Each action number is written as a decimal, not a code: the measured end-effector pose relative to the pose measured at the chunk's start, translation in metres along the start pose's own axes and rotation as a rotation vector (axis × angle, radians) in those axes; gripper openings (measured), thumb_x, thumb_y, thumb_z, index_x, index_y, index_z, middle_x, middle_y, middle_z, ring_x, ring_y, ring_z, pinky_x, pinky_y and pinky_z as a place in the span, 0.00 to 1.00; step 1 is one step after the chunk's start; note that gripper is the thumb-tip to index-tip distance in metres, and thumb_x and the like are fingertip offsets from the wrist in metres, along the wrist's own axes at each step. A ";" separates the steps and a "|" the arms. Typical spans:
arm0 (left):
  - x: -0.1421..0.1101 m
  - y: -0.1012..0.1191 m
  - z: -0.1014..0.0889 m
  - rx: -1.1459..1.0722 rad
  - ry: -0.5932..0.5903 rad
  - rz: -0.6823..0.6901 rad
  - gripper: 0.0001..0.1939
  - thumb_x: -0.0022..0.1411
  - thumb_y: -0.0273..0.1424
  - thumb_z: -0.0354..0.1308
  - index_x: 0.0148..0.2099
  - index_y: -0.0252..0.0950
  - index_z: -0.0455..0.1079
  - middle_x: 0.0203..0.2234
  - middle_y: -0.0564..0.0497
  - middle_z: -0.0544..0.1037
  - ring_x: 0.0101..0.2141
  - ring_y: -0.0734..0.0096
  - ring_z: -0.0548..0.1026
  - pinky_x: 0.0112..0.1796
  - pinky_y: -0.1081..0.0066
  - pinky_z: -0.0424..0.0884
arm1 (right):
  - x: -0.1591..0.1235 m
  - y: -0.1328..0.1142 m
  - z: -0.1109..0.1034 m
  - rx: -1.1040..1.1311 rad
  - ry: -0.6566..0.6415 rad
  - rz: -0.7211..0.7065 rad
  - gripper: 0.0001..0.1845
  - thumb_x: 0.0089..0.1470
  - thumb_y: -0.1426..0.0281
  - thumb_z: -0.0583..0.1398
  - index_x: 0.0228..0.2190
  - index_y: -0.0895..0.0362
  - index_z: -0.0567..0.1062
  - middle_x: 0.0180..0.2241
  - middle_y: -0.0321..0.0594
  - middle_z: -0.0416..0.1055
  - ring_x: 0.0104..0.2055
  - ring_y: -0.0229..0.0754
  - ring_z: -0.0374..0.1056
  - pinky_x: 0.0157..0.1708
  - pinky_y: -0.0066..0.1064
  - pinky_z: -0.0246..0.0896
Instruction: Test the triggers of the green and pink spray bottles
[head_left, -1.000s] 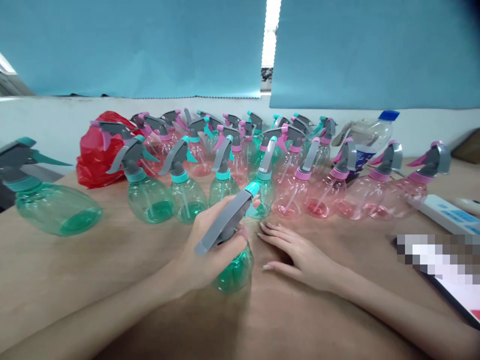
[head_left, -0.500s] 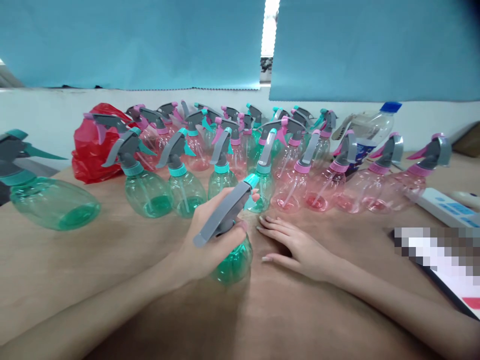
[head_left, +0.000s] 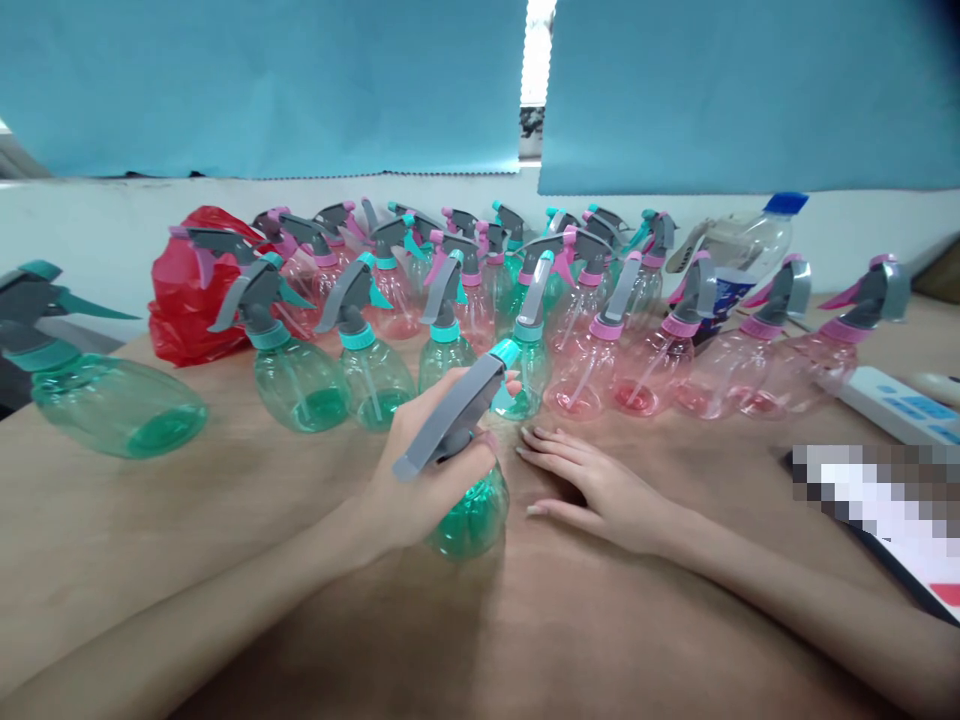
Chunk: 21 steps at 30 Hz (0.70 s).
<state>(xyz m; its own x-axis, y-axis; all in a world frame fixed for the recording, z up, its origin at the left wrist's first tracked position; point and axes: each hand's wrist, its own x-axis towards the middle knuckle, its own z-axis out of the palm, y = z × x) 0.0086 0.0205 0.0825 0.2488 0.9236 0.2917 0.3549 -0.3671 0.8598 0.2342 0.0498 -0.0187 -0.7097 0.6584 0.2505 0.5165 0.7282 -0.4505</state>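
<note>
Left-hand grip (head_left: 427,470) around neck of green spray bottle (head_left: 469,520)

1 head-worn camera looks forward and down, close over the left hand (head_left: 427,480) and right hand (head_left: 600,490).

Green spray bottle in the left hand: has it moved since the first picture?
No, not visibly: the held bottle keeps its place beside the upright green bottle behind it.

green plastic spray bottle (head_left: 466,518), grey trigger head (head_left: 450,420), tilted, held in left hand (head_left: 414,478)
</note>
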 end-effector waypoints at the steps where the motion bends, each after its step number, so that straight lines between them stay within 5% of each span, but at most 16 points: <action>1: 0.000 0.000 0.000 0.001 -0.007 0.007 0.16 0.55 0.29 0.53 0.48 0.41 0.67 0.20 0.59 0.57 0.19 0.75 0.55 0.23 0.71 0.55 | 0.000 0.000 0.000 -0.001 0.005 -0.001 0.33 0.60 0.53 0.58 0.61 0.57 0.64 0.63 0.48 0.61 0.66 0.52 0.54 0.64 0.52 0.52; 10: -0.001 -0.001 -0.001 -0.012 -0.030 0.019 0.14 0.53 0.26 0.52 0.44 0.41 0.64 0.21 0.60 0.57 0.21 0.75 0.59 0.23 0.71 0.56 | -0.003 0.001 0.003 0.004 0.112 -0.002 0.27 0.61 0.57 0.58 0.56 0.59 0.69 0.59 0.54 0.66 0.59 0.54 0.65 0.56 0.49 0.65; 21: 0.000 -0.001 -0.003 -0.027 -0.032 0.072 0.06 0.54 0.28 0.53 0.37 0.38 0.66 0.29 0.53 0.71 0.28 0.71 0.69 0.30 0.69 0.64 | -0.004 0.010 0.008 0.004 0.278 -0.162 0.15 0.66 0.70 0.52 0.45 0.56 0.78 0.50 0.47 0.76 0.52 0.48 0.71 0.49 0.42 0.72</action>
<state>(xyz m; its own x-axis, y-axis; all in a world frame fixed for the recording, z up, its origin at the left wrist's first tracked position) 0.0055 0.0218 0.0826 0.3017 0.8906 0.3402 0.3104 -0.4292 0.8482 0.2384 0.0527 -0.0313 -0.6239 0.5616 0.5435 0.4053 0.8271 -0.3893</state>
